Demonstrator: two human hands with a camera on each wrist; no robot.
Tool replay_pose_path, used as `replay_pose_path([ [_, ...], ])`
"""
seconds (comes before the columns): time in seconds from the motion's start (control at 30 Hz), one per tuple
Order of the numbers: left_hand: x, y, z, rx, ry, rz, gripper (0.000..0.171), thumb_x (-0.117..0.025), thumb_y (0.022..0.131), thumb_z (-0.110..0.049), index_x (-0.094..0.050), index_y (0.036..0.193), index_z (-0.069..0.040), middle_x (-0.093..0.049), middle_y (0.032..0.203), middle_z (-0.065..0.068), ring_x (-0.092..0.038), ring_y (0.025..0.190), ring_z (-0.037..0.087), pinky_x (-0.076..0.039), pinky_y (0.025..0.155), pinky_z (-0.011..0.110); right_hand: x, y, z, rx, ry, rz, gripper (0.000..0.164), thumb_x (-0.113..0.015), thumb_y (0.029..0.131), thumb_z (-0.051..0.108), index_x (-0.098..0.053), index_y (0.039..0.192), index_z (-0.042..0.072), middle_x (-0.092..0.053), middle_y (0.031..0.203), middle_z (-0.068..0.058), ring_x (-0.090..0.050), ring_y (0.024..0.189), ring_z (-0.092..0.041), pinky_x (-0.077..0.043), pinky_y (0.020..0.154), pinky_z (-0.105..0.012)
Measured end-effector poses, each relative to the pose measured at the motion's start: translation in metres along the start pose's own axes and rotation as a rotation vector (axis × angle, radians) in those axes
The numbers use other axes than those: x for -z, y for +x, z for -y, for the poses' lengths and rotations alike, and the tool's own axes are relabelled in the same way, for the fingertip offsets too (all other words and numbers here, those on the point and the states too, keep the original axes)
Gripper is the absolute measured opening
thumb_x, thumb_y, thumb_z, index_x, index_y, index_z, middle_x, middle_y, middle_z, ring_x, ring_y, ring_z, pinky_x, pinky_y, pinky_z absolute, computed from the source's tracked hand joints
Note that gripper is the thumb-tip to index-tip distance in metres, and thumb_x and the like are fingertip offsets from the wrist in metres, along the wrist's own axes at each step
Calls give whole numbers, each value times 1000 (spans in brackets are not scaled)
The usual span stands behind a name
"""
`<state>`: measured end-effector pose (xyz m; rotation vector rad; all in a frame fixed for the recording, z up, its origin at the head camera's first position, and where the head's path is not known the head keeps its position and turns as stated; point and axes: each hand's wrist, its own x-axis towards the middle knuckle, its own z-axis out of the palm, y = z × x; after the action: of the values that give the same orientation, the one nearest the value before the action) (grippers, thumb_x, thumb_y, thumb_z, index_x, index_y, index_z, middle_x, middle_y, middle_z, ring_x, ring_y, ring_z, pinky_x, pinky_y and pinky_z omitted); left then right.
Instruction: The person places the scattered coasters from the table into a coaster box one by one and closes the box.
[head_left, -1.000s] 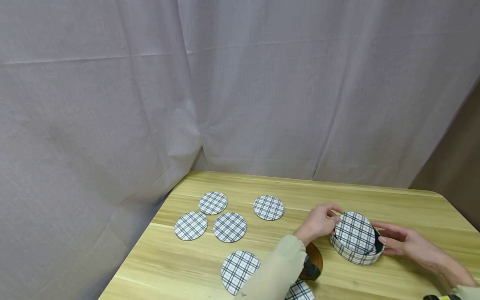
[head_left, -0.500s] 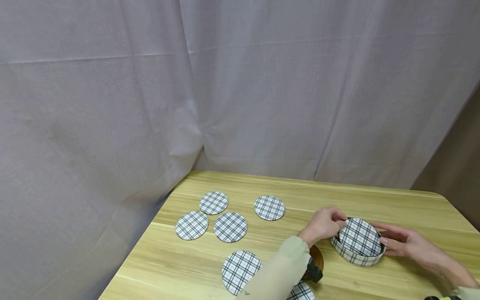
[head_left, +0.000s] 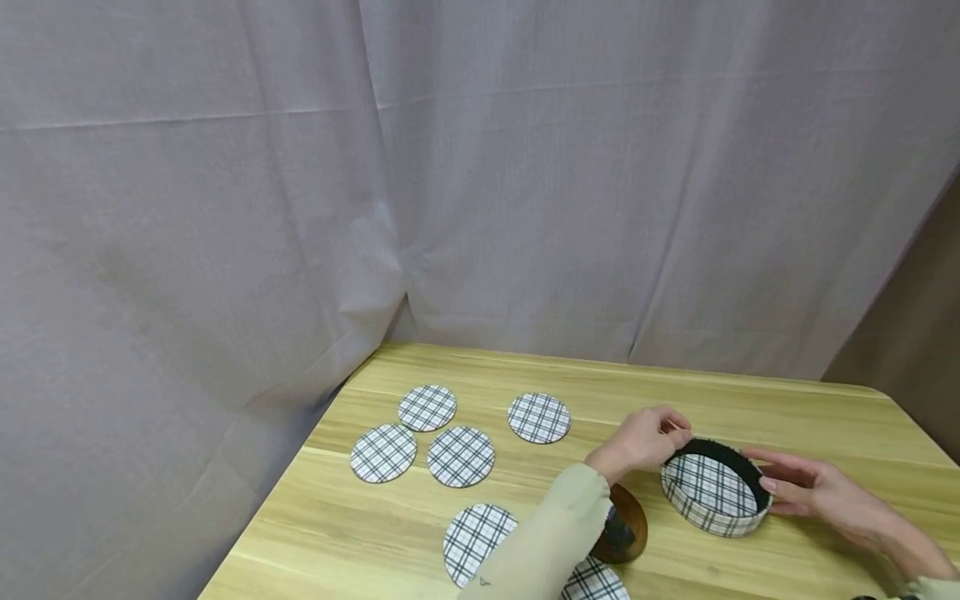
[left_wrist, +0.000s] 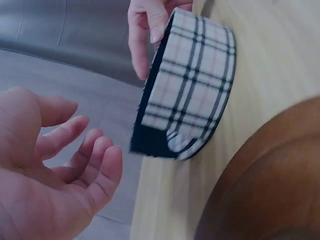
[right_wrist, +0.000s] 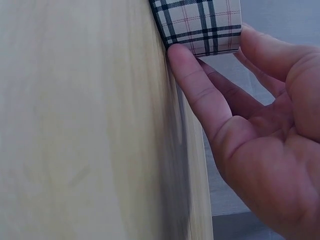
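Observation:
A round plaid coaster holder [head_left: 705,518] with a black lining stands on the table at the right of the head view. Inside it lies a plaid coaster [head_left: 712,483]. My right hand [head_left: 817,490] grips the holder's right side, thumb at the rim; in the right wrist view a finger [right_wrist: 197,82] sits at its lower edge. My left hand [head_left: 647,437] hovers by the holder's left rim. The left wrist view shows that hand's fingers [left_wrist: 107,170] loosely bent, holding nothing, facing a notch [left_wrist: 155,140] in the holder's wall.
Several plaid coasters lie flat on the wooden table [head_left: 337,533], among them one coaster [head_left: 538,417] at the back and one [head_left: 476,542] partly under the left sleeve. A round brown wooden object [head_left: 633,525] is beside the left forearm. Grey curtain [head_left: 510,208] hangs behind.
The coaster that my left hand held tilted over the holder has dropped flat inside it. The left hand has let go and drawn slightly back; the right hand has stayed at the holder.

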<state>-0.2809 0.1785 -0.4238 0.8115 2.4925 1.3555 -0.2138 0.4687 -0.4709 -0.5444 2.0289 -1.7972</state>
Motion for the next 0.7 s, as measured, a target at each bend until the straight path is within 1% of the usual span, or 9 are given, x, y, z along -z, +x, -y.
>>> replay_pose_path([
  [0.07,5,0,0,-9,-1,6,21,-60,98,-29,-65,116,-19,-61,87,-10,-54,74,1,-46,66,18,-1,0,0,12,6,11,51,-37,103,-2,-36,152,12,-58,133,22,-59,118,-2,-56,90,-30],
  [0.17,12,-1,1,-14,-12,17,27,-62,97,-28,-60,122,-19,-60,85,-9,-54,73,1,-46,65,18,-1,0,0,11,-11,-7,50,-38,103,-2,-38,151,14,-59,132,23,-60,116,-1,-56,89,-28],
  [0.23,17,-2,2,-11,-7,24,29,-63,96,-28,-58,124,-20,-59,85,-9,-54,72,1,-46,65,19,-2,0,0,2,-30,-27,50,-39,103,-1,-38,151,13,-59,131,24,-60,116,-1,-56,88,-28],
  [0.27,19,-2,3,-12,2,29,30,-63,96,-28,-57,125,-21,-59,85,-9,-53,72,1,-46,65,19,-2,-1,0,7,-39,-24,50,-39,103,-1,-36,151,11,-58,132,24,-60,116,0,-56,88,-28],
  [0.37,27,-2,5,-20,40,43,31,-63,96,-27,-56,126,-20,-59,87,-8,-53,73,2,-46,65,19,-2,-1,0,-5,-56,-43,50,-40,103,-1,-36,151,10,-59,131,24,-60,116,0,-56,88,-29],
  [0.5,38,-1,10,-50,116,64,35,-62,97,-28,-54,129,-16,-62,91,-6,-55,76,2,-46,68,17,-3,-2,-1,23,-62,-41,50,-40,103,-2,-36,151,9,-58,132,24,-60,115,0,-56,87,-28],
  [0.6,43,0,17,-46,167,78,36,-62,97,-29,-53,130,-17,-63,94,-5,-56,79,2,-47,70,17,-4,-1,-3,58,-39,-9,50,-37,103,-5,-34,152,6,-57,135,21,-60,117,-2,-56,89,-29],
  [0.7,48,-1,22,-50,203,82,36,-62,97,-29,-53,130,-17,-64,97,-4,-57,81,3,-48,71,18,-6,-1,-1,59,-9,11,51,-36,103,-6,-35,152,8,-57,136,20,-59,119,-2,-56,90,-30],
])
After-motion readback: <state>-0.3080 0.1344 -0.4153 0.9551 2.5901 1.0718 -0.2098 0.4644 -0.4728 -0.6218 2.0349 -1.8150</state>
